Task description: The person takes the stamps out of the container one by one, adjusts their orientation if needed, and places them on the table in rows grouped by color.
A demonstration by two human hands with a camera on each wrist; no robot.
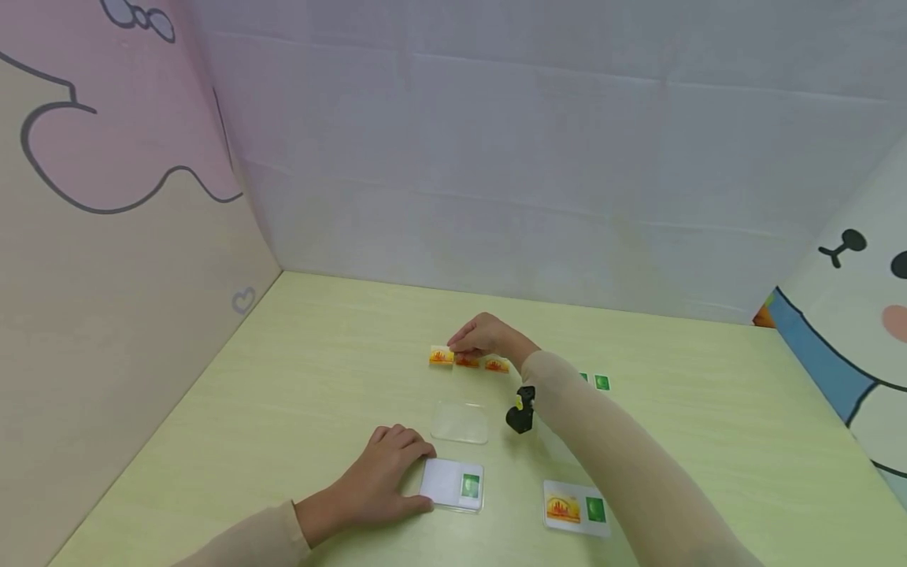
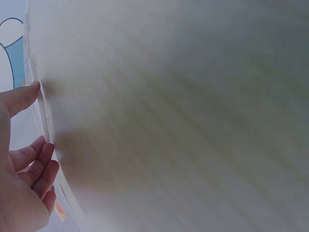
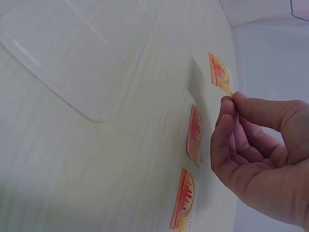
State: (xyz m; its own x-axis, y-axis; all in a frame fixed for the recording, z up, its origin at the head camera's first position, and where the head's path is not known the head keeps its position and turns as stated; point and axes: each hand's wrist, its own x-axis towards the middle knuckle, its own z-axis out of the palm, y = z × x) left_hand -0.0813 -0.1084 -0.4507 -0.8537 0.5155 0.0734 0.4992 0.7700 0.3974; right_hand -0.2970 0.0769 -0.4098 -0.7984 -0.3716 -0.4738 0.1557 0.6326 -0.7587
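While the right hand (image 1: 487, 337) pinches the far leftmost orange label (image 1: 441, 357), the left hand (image 1: 379, 482) grips a near white case (image 1: 444, 482).

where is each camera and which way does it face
Head: worn there, facing forward and down at a pale yellow table; left hand, right hand, beige sleeves show.
Left wrist: worn there, facing the table; left hand shows.
Right wrist: worn there, facing thin orange rectangular cards; right hand shows.
Head and right wrist views share the cards.
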